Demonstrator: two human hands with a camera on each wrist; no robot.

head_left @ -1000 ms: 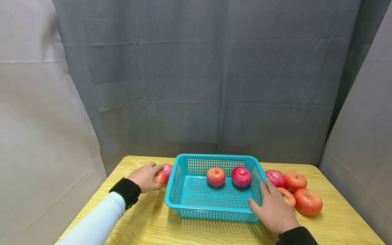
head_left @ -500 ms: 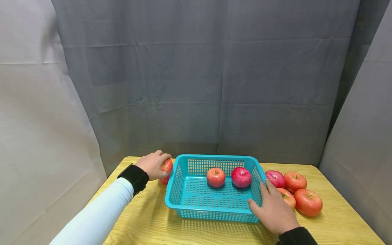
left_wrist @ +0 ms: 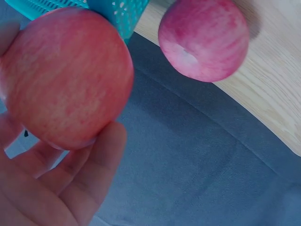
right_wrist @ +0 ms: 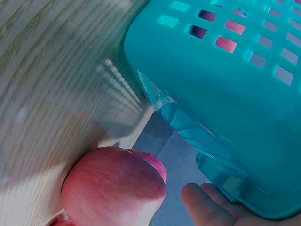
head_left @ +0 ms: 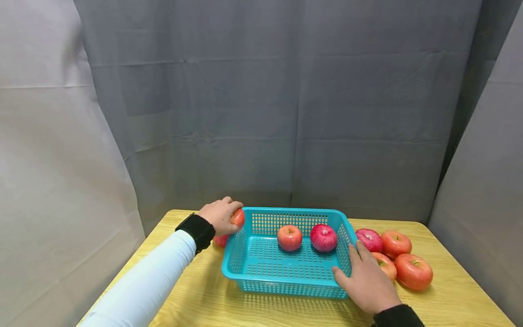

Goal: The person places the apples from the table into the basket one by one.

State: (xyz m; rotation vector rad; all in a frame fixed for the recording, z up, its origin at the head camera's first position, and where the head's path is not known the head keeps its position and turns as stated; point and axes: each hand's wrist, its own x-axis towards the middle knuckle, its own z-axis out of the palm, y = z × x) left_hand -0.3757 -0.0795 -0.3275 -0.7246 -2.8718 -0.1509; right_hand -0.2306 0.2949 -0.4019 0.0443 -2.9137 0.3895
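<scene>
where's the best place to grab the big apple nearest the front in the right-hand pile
Probably around the widest part of the front apple, coming from above and the right in the head view. It is round with its stem dimple facing up, and one apple crowds its left while another apple sits behind; no apple blocks its right.

A dark grey cloth (head_left: 245, 113) hangs behind the table (head_left: 261, 313), marked by horizontal creases and a long vertical fold near its middle. A paler cloth (head_left: 61, 181) closes off the left side, meeting the grey one along a slanting edge, and a light grey cloth (head_left: 482, 190) slopes down on the right, with a darker strip in the corner between. The table has a yellowish wood grain and rounded far corners. Soft, diffuse light leaves faint shadows across the wood.
</scene>
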